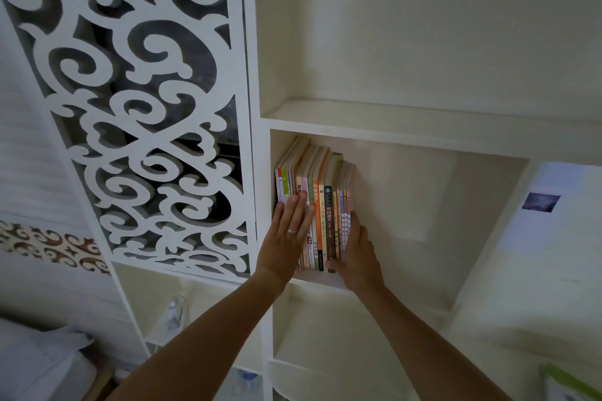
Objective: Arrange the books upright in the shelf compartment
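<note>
1. In the white shelf's (391, 132) middle compartment (439, 205), a row of books (325, 205) is standing upright, packed against the left wall, spines facing out.
2. The rest of that compartment, to the right of the row, is showing only its pale back panel.
3. The left hand (288, 234) is lying flat on the spines at the row's left end, fingers straight and together, a ring (292, 231) on one finger.
4. The right hand (360, 254) is cupping the row's right end, its thumb curling across the lower spines, its fingers hiding behind the last book.
5. Both forearms are reaching up from below.
6. Left of the shelf, a carved scroll panel (140, 101) is standing.
</note>
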`<state>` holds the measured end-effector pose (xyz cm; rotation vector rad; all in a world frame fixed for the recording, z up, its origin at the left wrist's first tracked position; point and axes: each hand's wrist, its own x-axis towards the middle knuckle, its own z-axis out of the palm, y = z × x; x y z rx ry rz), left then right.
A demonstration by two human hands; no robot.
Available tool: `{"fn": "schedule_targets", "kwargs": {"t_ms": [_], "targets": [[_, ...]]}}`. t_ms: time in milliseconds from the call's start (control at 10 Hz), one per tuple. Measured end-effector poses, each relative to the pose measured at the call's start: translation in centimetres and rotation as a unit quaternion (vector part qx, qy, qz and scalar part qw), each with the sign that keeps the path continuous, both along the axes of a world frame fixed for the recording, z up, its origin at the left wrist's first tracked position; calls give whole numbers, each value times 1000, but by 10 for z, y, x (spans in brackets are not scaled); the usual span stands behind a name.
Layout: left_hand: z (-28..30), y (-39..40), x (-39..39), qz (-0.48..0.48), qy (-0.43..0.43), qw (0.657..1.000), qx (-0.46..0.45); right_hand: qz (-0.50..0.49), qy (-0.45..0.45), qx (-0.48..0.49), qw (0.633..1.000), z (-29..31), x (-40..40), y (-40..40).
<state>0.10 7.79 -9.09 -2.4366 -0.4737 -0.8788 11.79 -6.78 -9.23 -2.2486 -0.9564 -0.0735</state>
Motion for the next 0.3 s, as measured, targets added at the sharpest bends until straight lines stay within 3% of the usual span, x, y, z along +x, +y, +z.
{"fn": "schedule_targets", "kwargs": {"t_ms": [100, 200, 300], "targets": [[9, -11, -3, 8, 4, 999, -31, 7, 23, -8, 1000, 8, 0, -3], [36, -36, -23, -58, -8, 990, -128, 8, 50, 6, 999, 49, -16, -21], [78, -65, -63, -147, -196, 934, -259, 13, 21, 150, 988, 104, -34, -59]]}}
